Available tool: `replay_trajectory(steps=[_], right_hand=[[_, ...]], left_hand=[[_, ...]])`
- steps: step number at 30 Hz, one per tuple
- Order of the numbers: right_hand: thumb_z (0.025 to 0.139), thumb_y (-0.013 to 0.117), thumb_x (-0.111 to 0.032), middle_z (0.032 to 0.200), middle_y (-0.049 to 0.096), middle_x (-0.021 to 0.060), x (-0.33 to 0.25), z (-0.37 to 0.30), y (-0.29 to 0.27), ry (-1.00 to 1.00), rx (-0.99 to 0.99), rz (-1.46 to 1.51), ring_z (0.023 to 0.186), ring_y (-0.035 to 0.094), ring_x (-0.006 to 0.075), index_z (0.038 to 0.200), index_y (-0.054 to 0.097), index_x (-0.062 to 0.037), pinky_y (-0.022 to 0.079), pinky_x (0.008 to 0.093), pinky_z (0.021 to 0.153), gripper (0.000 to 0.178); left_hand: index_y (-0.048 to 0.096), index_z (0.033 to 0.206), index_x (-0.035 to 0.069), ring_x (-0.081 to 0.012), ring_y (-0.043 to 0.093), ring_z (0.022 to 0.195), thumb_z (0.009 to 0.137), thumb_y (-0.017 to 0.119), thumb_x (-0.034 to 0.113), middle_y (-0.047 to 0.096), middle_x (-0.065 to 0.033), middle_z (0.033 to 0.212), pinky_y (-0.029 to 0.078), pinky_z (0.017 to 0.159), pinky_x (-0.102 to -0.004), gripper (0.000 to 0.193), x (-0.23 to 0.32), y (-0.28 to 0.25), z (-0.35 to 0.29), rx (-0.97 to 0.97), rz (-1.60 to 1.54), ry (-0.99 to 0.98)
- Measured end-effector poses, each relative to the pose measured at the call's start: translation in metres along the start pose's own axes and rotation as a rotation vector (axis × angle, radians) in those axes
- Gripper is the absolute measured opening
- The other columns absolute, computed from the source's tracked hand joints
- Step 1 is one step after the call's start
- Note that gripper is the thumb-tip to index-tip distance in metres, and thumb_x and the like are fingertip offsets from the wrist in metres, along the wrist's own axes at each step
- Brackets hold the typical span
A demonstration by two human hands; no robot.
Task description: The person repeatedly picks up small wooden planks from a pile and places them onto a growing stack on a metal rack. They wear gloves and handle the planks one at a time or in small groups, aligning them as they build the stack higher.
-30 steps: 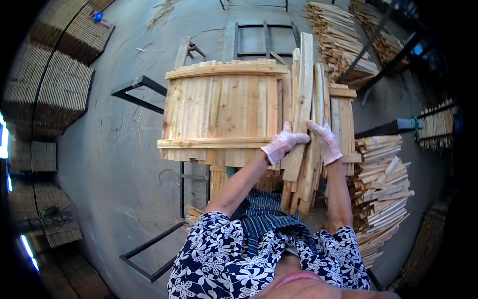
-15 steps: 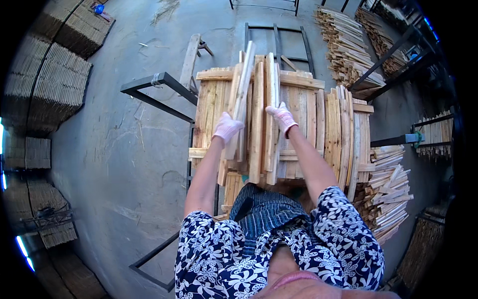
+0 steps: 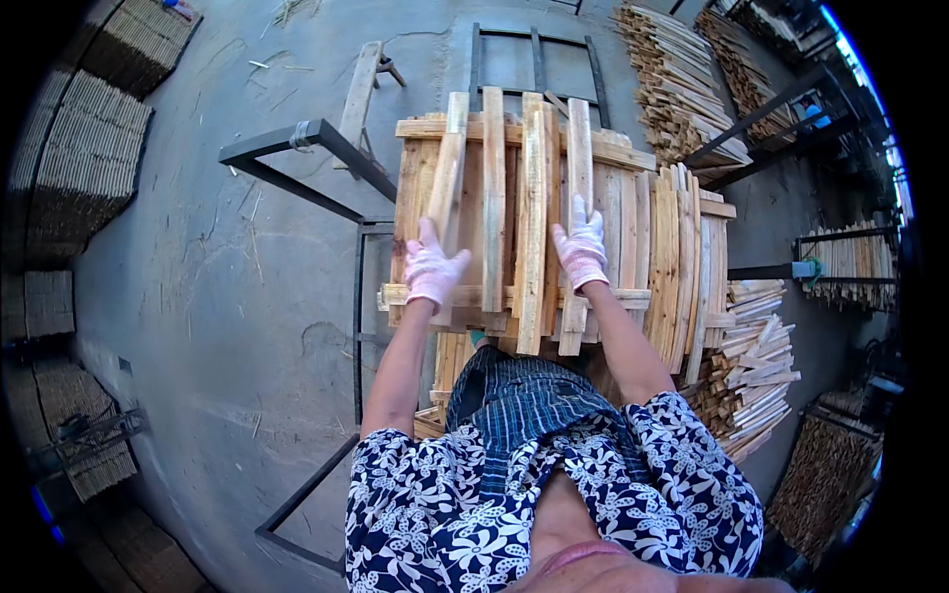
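Observation:
Several loose wooden planks (image 3: 493, 198) lie spread side by side across a stack of board panels (image 3: 613, 212) in front of me. My left hand (image 3: 435, 269), in a pale pink-white glove, is open at the lower end of a slightly slanted plank (image 3: 446, 188) on the left. My right hand (image 3: 581, 247), gloved alike, rests with fingers apart on the rightmost loose plank (image 3: 579, 148). Between my hands, two planks (image 3: 533, 198) lie close together. Crosspieces (image 3: 623, 156) run under the loose planks near the far and near ends.
A dark metal frame (image 3: 321, 138) juts out left of the stack. Beyond it stands a narrow wooden bench (image 3: 360, 94). More panels (image 3: 682, 267) adjoin on the right, above a pile of loose slats (image 3: 756, 366). Tall board stacks (image 3: 94, 148) line the left side.
The planks held bunched between my hands have been let down and spread apart over the panel. Both hands have opened; the left has drawn slightly nearer and left.

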State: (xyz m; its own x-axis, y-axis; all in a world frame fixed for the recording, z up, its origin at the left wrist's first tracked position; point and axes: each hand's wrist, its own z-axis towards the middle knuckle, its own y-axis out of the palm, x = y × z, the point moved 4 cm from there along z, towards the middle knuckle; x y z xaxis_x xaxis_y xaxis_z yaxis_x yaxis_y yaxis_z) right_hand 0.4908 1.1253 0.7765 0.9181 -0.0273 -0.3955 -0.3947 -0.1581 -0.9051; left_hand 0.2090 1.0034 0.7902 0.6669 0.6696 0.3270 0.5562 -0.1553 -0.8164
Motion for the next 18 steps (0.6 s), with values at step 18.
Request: replay_trajectory(steps=[18], right_hand=[[0.096, 0.057, -0.024, 0.144, 0.036, 0.0274, -0.150, -0.022, 0.076, 0.059, -0.173, -0.006, 0.118, 0.056, 0.0474, 0.160, 0.023, -0.0229, 0.053, 0.0527, 0.095, 0.073]], left_hand=[[0.040, 0.155, 0.022, -0.0415, 0.052, 0.132, 0.096, 0.061, 0.043, 0.047, -0.0272, 0.146, 0.042, 0.110, -0.0472, 0.066, 0.025, 0.021, 0.083, 0.125, -0.467, 0.347]])
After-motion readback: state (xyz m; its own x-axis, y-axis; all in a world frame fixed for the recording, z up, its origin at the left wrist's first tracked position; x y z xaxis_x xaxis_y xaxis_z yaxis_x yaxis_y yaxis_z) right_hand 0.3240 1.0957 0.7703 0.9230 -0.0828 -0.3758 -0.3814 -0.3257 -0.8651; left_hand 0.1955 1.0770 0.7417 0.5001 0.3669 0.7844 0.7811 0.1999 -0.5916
